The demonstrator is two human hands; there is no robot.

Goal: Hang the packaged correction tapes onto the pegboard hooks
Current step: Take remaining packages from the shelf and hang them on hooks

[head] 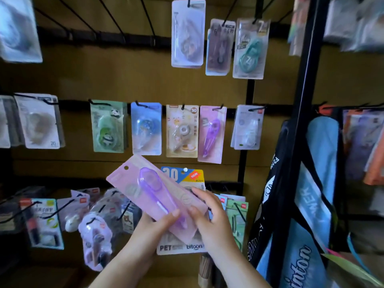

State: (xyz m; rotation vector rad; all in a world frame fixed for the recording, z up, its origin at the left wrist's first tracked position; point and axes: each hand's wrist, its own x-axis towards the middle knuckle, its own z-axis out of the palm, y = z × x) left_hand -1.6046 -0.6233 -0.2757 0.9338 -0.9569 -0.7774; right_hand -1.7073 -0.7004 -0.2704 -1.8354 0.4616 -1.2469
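Note:
Both hands hold a pink packaged correction tape (145,183) with a purple pen-shaped dispenser, tilted so its hang hole points up and left. My left hand (160,225) grips its lower edge from below. My right hand (209,215) pinches its lower right end. A matching pink pack (212,134) hangs on a hook (218,108) in the middle row of the pegboard, above and to the right of the held pack.
Other packs hang in the middle row: green panda (108,125), blue (146,128), beige (181,130), white (247,126). Three more (188,32) hang in the top row. Bare hooks (116,21) jut out top left. A blue-yellow pack (182,175) hangs behind my hands. A blue bag (307,194) hangs right.

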